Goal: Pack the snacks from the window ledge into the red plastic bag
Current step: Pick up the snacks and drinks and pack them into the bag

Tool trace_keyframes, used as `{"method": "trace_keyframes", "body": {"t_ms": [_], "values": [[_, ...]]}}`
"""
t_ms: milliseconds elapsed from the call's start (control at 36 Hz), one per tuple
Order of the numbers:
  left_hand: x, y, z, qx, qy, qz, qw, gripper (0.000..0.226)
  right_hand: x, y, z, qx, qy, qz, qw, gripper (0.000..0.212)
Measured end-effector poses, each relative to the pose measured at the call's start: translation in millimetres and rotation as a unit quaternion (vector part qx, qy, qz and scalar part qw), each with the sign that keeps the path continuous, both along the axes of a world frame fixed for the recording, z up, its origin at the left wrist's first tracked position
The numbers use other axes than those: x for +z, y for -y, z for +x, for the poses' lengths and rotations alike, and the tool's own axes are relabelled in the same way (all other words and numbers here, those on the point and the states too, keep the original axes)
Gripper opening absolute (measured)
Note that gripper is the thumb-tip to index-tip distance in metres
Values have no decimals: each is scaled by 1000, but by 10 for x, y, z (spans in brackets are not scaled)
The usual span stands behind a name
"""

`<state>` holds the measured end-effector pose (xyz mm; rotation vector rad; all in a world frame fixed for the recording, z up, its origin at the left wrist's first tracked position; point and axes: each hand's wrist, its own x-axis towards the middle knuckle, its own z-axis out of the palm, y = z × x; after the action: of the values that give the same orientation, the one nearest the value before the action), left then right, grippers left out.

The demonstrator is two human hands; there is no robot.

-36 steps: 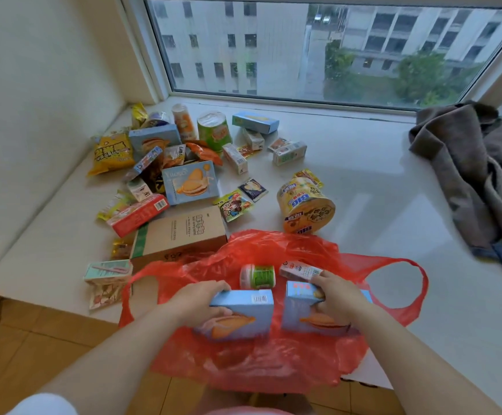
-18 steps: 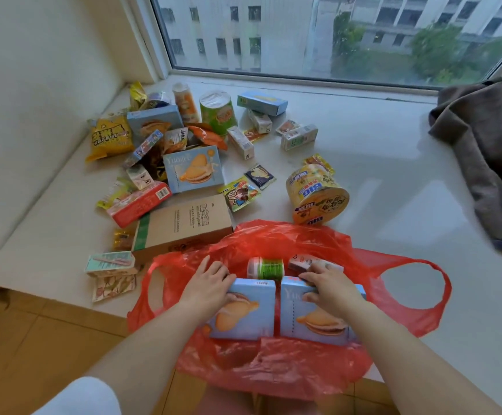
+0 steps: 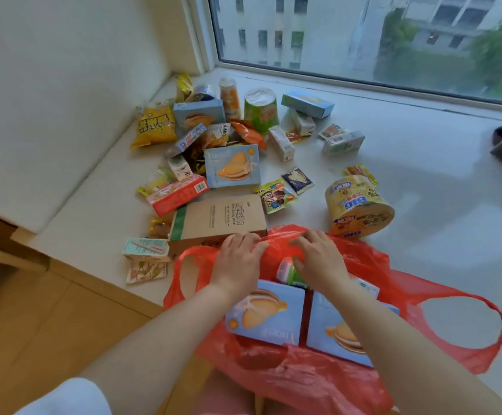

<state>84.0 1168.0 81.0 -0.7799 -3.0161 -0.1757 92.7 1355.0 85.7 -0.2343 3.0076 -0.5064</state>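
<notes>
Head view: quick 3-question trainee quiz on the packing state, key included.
1. True or false: two blue biscuit boxes stand side by side in the red bag.
2. Which lies nearest the left hand? A) brown box B) yellow tub C) green cup
3. Fill in: the right hand is over a small ____-labelled can in the bag.

Key: 1 true; 2 A; 3 green.

Surface: pale glossy window ledge (image 3: 423, 181).
Near edge: crumpled red plastic bag (image 3: 372, 265), flat brown cardboard box (image 3: 222, 218).
Left corner: scattered snack boxes, packets.
Right: yellow round noodle tub (image 3: 359, 205), on its side.
</notes>
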Motion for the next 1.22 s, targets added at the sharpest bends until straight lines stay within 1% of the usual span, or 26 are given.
{"method": "trace_keyframes", "body": {"t_ms": [56, 111, 167, 222, 306, 361, 417, 556, 667, 778, 861, 1028, 1222], "values": [[154, 74, -121, 47, -23, 44, 998, 36, 117, 174, -134, 6, -26, -18, 999, 30], [321, 209, -275, 75, -44, 71, 994, 38, 224, 373, -275, 7, -54, -19, 998, 28], [465, 369, -458, 97, -42, 56, 993, 42, 328, 564, -450, -1, -65, -16, 998, 28], [542, 555, -660, 135, -26, 39, 990, 46, 421, 757, -639, -11, -58, -4, 998, 31], [561, 894, -990, 186, 5, 34, 982, 50, 513, 1053, -911, -26, -49, 5, 998, 34], [559, 1142, -1185, 200, 27, 31, 979, 52, 535, 1258, -1060, -30, -48, 17, 998, 34], [579, 1380, -1363, 196, 43, 7, 980, 53, 531, 1462, -1195, -45, -39, 25, 998, 35], [564, 1845, -1766, 182, 40, -31, 982, 50, 497, 1943, -1533, -98, -3, 1, 995, 40], [544, 2093, -1997, 189, 70, -31, 979, 53, 504, 2221, -1724, -94, 14, 13, 995, 41], [482, 2234, -2196, 188, 76, -30, 979, 52, 506, 2332, -1968, -94, 15, 35, 995, 42], [438, 2296, -2368, 180, 82, -40, 979, 55, 494, 2378, -2190, -87, 16, 48, 995, 44], [317, 2391, -2685, 198, 112, -43, 973, 57, 430, 2504, -2673, -44, 35, 80, 995, 50], [71, 2508, -3215, 159, 140, -86, 974, 55, 152, 2872, -3147, 14, 64, 145, 987, 53]]}}
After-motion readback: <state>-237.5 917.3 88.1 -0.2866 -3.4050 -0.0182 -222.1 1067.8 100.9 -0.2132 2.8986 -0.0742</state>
